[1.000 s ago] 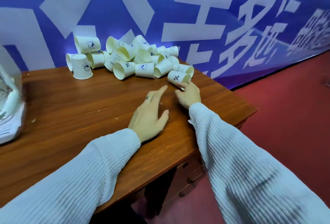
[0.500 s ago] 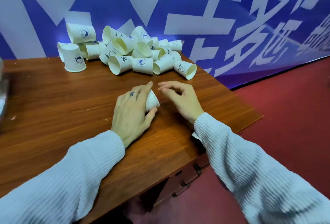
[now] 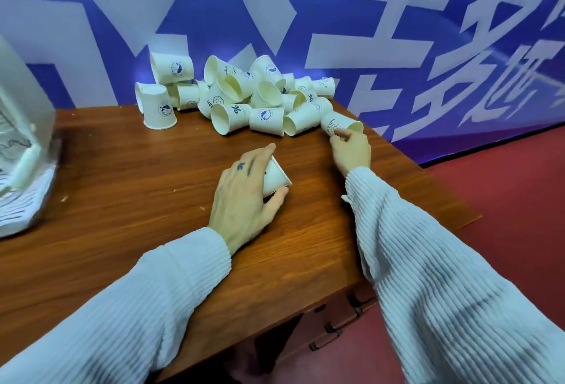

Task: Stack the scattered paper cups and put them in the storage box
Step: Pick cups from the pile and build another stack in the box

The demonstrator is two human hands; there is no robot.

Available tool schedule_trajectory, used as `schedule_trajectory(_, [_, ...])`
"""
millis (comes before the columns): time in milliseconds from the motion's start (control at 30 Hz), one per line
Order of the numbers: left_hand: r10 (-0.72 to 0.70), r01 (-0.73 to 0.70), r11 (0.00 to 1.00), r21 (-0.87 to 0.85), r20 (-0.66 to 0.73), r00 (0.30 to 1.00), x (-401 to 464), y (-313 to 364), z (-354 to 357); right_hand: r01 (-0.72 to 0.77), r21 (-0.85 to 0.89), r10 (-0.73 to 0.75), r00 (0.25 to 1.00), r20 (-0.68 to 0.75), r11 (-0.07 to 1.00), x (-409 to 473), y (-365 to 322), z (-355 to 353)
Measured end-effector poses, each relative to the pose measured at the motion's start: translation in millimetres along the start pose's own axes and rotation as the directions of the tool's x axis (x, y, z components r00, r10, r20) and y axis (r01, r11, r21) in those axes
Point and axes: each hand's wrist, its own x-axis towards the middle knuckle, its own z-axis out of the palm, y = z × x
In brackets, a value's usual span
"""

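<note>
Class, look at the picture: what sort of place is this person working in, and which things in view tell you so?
Probably an event or exhibition hall, though that is a guess. A large blue banner with white lettering runs behind a wooden desk, many branded paper cups lie heaped on it, and the floor is red.

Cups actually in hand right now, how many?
2. One lies under the left hand mid-table: the held cup. The right hand pinches the HELLO cup at the pile's right edge.
</note>
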Motion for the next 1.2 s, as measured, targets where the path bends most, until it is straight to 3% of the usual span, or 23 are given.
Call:
schedule_trajectory(233, [-0.226,0.209,0.944,-0.256,-0.04,0.973,2,-1,-17,0.22,0.184,-0.226,0.974,0.008,0.958,-79,-19,-15])
schedule_trajectory(467, [-0.229,0.179,0.937,-0.3,-0.141,0.963,-3,-21,-72,0.379,0.225,-0.405,0.91,0.085,0.898,-141,-57,15])
schedule_trajectory(633, [-0.236,0.164,0.943,-0.29,-0.235,0.943,-15,-43,-133,0.443,0.373,-0.499,0.864,0.065,0.815,-176,-98,43])
schedule_trajectory(800, [-0.294,0.179,0.938,-0.298,-0.406,0.865,-38,-82,-212,0.523,0.511,-0.64,0.765,0.072,0.682,-214,-165,87])
schedule_trajectory(933, [-0.375,0.221,0.92,-0.324,-0.56,0.739,-65,-122,-273,0.594,0.502,-0.745,0.645,0.169,0.628,-245,-211,137])
schedule_trajectory(1067, [-0.437,0.275,0.899,-0.341,-0.658,0.614,-92,-161,-320,0.75,0.374,-0.836,0.456,0.304,0.545,-275,-248,185])
schedule_trajectory(1200, [-0.5,0.346,0.866,-0.361,-0.626,0.599,-113,-188,-344,0.868,0.167,-0.811,0.345,0.473,0.467,-298,-274,228])
